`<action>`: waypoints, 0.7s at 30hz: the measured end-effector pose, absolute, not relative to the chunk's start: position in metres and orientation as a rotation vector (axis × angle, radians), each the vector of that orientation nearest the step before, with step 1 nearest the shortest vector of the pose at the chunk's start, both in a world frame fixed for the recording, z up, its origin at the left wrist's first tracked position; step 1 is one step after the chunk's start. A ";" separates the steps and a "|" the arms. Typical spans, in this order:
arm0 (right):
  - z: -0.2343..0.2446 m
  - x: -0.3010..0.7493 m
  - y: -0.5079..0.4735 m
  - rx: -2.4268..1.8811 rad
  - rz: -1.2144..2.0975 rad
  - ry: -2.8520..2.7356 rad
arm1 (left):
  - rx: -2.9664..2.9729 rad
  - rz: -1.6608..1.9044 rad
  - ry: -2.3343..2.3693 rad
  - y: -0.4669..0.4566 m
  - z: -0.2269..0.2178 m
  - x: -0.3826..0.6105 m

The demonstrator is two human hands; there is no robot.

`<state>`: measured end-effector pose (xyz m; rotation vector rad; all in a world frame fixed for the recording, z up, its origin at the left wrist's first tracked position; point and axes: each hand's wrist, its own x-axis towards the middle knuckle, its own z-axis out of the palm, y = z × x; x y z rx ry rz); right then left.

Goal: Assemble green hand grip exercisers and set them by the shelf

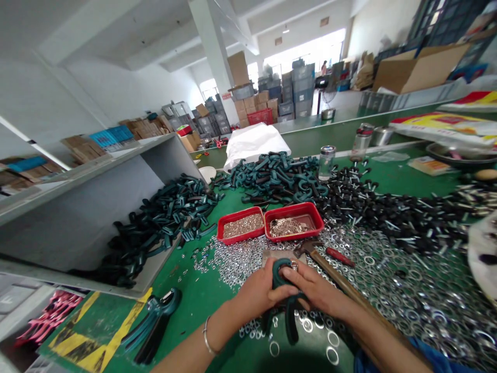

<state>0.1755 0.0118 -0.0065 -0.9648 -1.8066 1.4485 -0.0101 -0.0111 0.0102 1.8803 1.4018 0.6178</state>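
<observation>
At the near middle of the counter, two hands grip one teal tool between them: the left hand is closed on its left side, the right hand on its right, with a thumb against its curved head. One bracelet circles the left wrist. The tool is just on the near side of two red trays, its dark lower end pointing toward the near edge. The left tray holds small metal bits, the right tray a heap of pins; both lots are too many to count. One hammer lies to the right, partly behind the right forearm, with one red handle just beyond it. Metal rings spread far past counting on the right, and small nuts on the left. Farther off lie one heap of teal parts, one of black knobs, and two glass jars, the nearer one beside the heaps. One grey bin at left holds another uncounted teal heap.
</observation>
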 end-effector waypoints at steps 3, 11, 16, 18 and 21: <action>-0.017 0.170 0.000 -1.067 1.380 -1.899 | 1.918 0.458 1.424 -0.022 0.016 -0.016; -0.028 0.169 0.017 -1.226 1.182 -2.106 | 2.076 0.373 1.295 -0.002 -0.006 -0.025; 0.000 0.198 0.089 -1.328 0.393 -2.233 | 2.446 0.417 1.383 0.045 -0.011 -0.018; 0.008 0.199 0.120 -1.444 0.228 -2.340 | 2.482 0.447 1.468 0.071 -0.002 -0.011; 0.005 0.183 0.156 -1.632 0.231 -2.445 | 2.441 0.465 1.552 0.116 0.006 0.000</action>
